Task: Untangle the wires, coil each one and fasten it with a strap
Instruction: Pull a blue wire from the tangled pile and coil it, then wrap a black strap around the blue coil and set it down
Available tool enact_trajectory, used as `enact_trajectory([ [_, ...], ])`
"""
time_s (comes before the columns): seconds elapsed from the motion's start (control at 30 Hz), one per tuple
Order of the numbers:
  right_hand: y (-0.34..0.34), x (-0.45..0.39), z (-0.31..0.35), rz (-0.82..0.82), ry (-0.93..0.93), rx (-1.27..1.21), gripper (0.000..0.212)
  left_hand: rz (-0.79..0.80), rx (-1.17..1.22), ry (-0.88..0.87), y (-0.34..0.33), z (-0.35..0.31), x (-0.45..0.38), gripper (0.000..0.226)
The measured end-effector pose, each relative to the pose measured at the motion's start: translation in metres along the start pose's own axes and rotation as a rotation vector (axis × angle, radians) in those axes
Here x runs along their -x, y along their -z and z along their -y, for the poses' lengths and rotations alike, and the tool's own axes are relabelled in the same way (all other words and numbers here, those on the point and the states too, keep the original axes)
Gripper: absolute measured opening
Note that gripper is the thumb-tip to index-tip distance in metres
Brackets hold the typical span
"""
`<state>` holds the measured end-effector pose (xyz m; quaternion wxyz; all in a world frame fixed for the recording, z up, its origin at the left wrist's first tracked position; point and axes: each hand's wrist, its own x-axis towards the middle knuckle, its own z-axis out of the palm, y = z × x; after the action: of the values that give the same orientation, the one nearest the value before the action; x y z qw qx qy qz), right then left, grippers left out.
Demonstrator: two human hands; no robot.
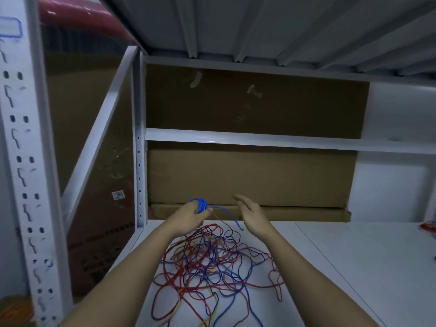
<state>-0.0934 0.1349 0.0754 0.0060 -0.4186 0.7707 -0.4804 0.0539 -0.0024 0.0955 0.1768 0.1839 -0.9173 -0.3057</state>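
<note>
Left hand: the left hand (188, 214) was curled round a small blue coil (200, 205), fingers wrapped through and over its loops, holding it up above the shelf surface.
Blue coil: several tight turns bunched in that grip; the top of the loops stood out above the knuckles.
Loose tail: a free blue end (230, 214) ran out of the grip toward the right hand, arched, then dropped; its tip hung just inside the right palm, not touching it as far as could be seen.
Right hand: the right hand (252, 214) was open beside the coil, fingers straight and slightly spread, palm turned toward the left hand, holding nothing.
Tangle: a heap of red, blue and a few yellow wires (212, 263) lay below and nearer the person than the grip, spread between the two forearms.
Surface: the white shelf board (354, 267) carried the heap.
Behind the grip: a brown cardboard box (250, 178) stood against the back of the rack, just beyond both hands.
Far right of the grip: something orange-red (428, 228) lay at the shelf's edge, too cut off to tell.
</note>
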Motion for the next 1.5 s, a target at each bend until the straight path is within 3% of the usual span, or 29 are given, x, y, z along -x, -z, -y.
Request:
enact_trajectory([
  [0.07, 0.006, 0.008, 0.018, 0.095, 0.022, -0.145, 0.035, -0.003, 0.063, -0.015, -0.009, -0.009, -0.003, 0.038],
  [0.13, 0.014, 0.012, 0.019, 0.156, 0.069, -0.043, 0.032, -0.004, 0.185, -0.063, -0.018, -0.021, -0.005, 0.035],
  [0.3, 0.038, 0.019, -0.001, 0.038, 0.178, 0.045, 0.024, 0.037, 0.451, -0.108, -0.040, -0.048, -0.010, 0.032],
  [0.4, 0.054, 0.028, -0.012, 0.007, 0.155, -0.082, 0.029, 0.095, 0.614, -0.138, -0.059, -0.070, -0.009, 0.030],
  [0.57, 0.089, 0.055, -0.024, 0.176, 0.116, -0.324, 0.038, 0.218, 0.864, -0.137, -0.097, -0.105, -0.015, 0.039],
  [0.67, 0.120, 0.067, -0.051, 0.182, 0.087, -0.371, 0.036, 0.223, 0.933, -0.135, -0.134, -0.131, -0.026, 0.049],
  [0.83, 0.194, 0.086, -0.126, 0.093, 0.024, -0.247, 0.027, 0.144, 0.806, -0.085, -0.217, -0.207, -0.045, 0.068],
  [1.03, 0.368, 0.128, -0.231, -0.234, -0.022, -0.092, 0.022, 0.137, 0.776, -0.132, -0.366, -0.367, -0.091, 0.047],
  [1.13, 0.436, 0.136, -0.289, -0.277, -0.076, -0.056, 0.024, 0.148, 0.722, -0.142, -0.431, -0.427, -0.113, 0.049],
  [1.27, 0.485, 0.142, -0.331, -0.243, -0.163, -0.034, 0.023, 0.184, 0.622, -0.157, -0.476, -0.467, -0.128, 0.054],
  [1.5, 0.523, 0.139, -0.383, -0.314, -0.190, -0.203, 0.022, 0.244, 0.536, -0.171, -0.524, -0.508, -0.155, 0.057],
])
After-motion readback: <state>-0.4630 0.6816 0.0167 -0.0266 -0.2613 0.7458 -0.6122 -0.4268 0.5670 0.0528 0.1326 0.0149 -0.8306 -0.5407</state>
